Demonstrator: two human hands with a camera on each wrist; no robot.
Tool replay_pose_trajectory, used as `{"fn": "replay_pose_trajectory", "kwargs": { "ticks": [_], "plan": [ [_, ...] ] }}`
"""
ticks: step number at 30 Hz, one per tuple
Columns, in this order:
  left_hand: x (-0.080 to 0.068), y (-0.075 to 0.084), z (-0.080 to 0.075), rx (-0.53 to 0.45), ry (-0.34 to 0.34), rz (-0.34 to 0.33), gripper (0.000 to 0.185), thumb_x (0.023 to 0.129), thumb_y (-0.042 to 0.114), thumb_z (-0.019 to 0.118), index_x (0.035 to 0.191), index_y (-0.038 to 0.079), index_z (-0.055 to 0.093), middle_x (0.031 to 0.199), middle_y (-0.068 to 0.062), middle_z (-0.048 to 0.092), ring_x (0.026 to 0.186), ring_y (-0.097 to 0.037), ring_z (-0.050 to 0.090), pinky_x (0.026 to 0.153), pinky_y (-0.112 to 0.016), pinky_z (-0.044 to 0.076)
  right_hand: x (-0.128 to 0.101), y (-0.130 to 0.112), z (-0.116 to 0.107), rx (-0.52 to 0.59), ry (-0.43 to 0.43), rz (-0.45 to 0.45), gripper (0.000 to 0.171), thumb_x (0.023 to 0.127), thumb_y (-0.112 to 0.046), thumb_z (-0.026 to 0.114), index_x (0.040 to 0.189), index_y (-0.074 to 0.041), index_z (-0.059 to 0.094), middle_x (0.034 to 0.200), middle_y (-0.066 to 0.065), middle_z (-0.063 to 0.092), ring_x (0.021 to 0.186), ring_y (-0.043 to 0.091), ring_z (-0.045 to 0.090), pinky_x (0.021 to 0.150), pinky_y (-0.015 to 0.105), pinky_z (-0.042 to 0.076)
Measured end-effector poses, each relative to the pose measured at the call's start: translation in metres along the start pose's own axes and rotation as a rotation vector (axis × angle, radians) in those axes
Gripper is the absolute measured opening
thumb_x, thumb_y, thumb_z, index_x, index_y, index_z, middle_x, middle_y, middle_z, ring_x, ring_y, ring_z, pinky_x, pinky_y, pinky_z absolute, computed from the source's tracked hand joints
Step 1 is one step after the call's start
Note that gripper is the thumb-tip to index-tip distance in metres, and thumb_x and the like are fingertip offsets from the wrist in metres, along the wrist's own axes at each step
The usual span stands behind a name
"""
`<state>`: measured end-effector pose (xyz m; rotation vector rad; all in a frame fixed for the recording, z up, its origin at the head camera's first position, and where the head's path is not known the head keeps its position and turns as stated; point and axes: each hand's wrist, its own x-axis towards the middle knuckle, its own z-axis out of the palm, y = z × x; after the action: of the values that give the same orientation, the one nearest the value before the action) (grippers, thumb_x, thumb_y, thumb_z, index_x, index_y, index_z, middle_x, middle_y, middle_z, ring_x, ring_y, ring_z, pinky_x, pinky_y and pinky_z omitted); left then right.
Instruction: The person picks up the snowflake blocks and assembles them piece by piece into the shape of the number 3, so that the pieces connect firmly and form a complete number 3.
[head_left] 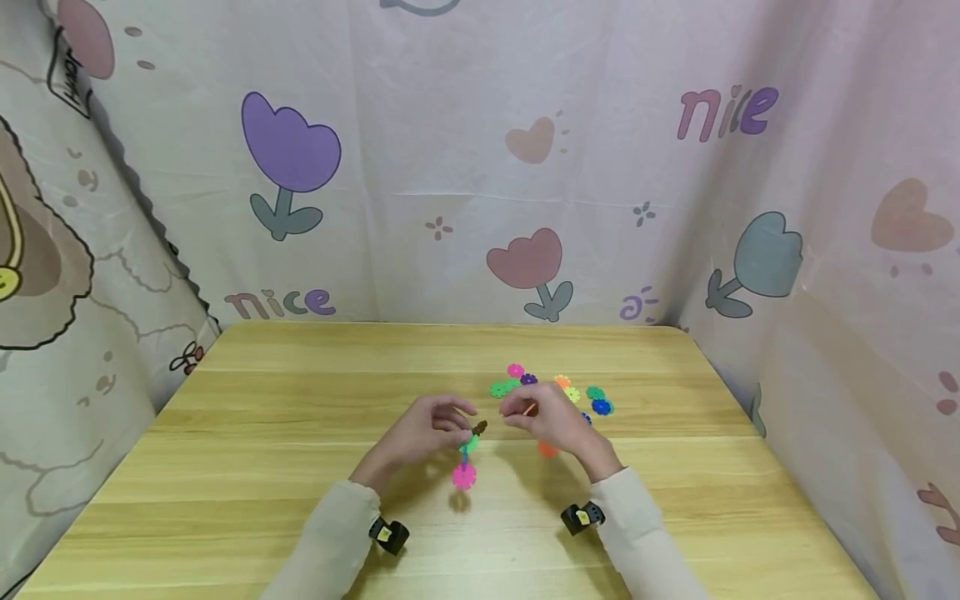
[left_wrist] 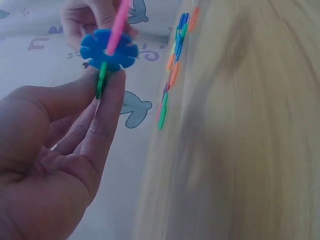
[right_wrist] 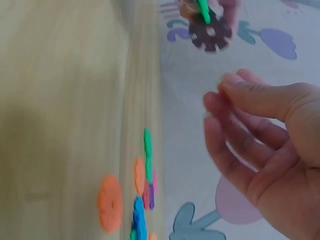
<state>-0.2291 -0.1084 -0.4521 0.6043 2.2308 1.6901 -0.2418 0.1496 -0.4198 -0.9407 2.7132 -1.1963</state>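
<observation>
Chain (head_left: 467,454) (left hand (head_left: 423,433)) hangs vertical, pink end down.

My left hand (head_left: 427,431) and right hand (head_left: 546,421) sit side by side above the middle of the worktop (head_left: 300,467), with a chain of joined snowflake discs (head_left: 467,454) in the left. Loose snowflake discs (head_left: 555,390) lie on the worktop just behind my right hand, one more (head_left: 547,450) beneath it.

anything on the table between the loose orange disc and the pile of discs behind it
In the head view the right hand hangs over that stretch between the orange disc and the pile, hiding it.
</observation>
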Motion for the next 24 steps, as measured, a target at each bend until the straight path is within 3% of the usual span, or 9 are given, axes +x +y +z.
{"fn": "replay_pose_trajectory", "kwargs": {
  "ticks": [7,12,17,24],
  "plan": [
    [0.000,-0.002,-0.002,0.006,0.042,-0.024,0.031,0.093,0.002,0.073,0.124,0.001,0.067,0.117,-0.020,0.072,0.096,-0.020,0.072,0.083,-0.030,0.062,-0.004,0.014,-0.013,-0.143,-0.061,0.110,0.010,0.088,0.000,0.078,0.097,-0.003,0.075,0.093,0.005,0.075,0.083,0.014,0.068,0.077,0.027,0.059],
    [0.000,-0.004,-0.004,0.030,0.076,-0.033,0.033,0.094,0.003,0.072,0.127,0.003,0.068,0.123,-0.021,0.072,0.101,-0.022,0.072,0.086,-0.030,0.061,-0.008,0.020,-0.015,-0.201,-0.125,0.225,0.018,0.081,0.002,0.083,0.095,-0.004,0.075,0.091,0.006,0.072,0.083,0.016,0.062,0.078,0.030,0.057],
    [0.000,-0.005,-0.007,0.072,0.099,-0.029,0.031,0.095,0.006,0.072,0.126,0.007,0.070,0.124,-0.019,0.073,0.101,-0.020,0.069,0.090,-0.032,0.057,-0.011,0.026,-0.013,-0.201,-0.192,0.338,0.025,0.075,0.004,0.086,0.092,-0.010,0.075,0.090,0.002,0.068,0.085,0.018,0.060,0.079,0.032,0.053],
    [-0.001,-0.005,-0.008,0.084,0.104,-0.017,0.027,0.097,0.007,0.069,0.124,0.007,0.071,0.126,-0.016,0.072,0.104,-0.022,0.067,0.093,-0.033,0.055,-0.010,0.031,-0.009,-0.156,-0.228,0.383,0.028,0.075,0.009,0.085,0.088,-0.012,0.072,0.085,0.001,0.065,0.080,0.017,0.057,0.074,0.029,0.050]
  ]
}}
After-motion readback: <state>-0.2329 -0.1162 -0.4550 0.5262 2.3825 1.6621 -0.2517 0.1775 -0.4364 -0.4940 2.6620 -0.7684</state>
